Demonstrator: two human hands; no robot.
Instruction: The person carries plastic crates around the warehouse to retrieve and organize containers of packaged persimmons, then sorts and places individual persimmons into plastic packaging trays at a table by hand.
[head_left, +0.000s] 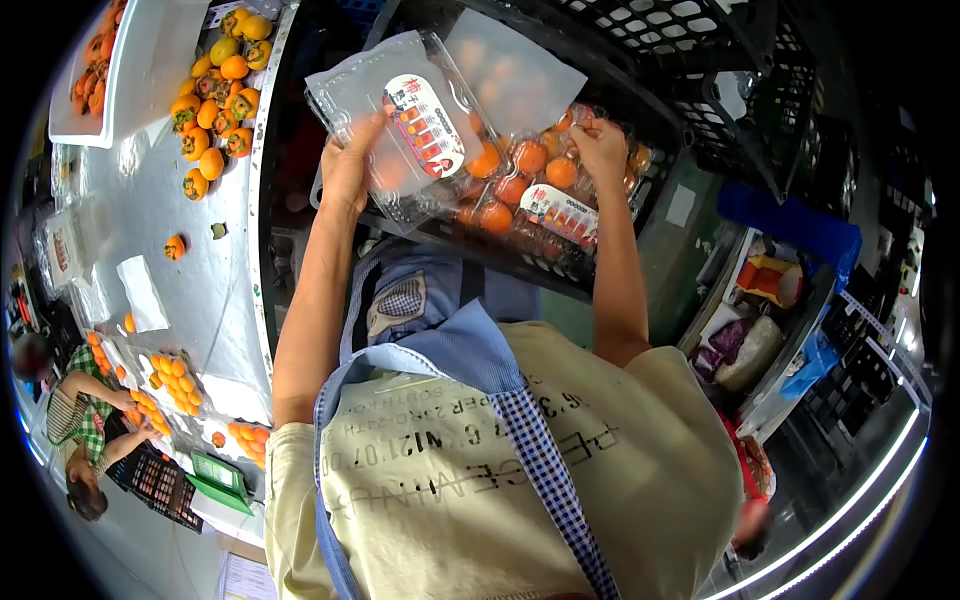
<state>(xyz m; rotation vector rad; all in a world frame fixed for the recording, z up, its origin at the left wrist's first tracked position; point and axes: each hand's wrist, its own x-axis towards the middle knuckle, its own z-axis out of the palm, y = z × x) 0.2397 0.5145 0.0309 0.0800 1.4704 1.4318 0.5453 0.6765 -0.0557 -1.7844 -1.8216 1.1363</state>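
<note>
The black crate point(500, 258) looks like hard moulded plastic. Above its left end, the clear box point(365, 85) is thin, glossy plastic with a ridged rim; its label point(425, 125) is smooth and printed. Over the crate's far side, the pale sheet point(535, 75) is matt and faintly see-through, paper or plastic, hard to tell. Inside the crate, the packed boxes point(515, 190) are shiny clear plastic. Left of the crate, the table point(165, 215) is smooth grey metal with a soft gleam, under smooth-skinned persimmons point(208, 113). Nearer than the crate, the shirt point(420, 480) is matt cloth, the apron point(455, 345) woven fabric.
</note>
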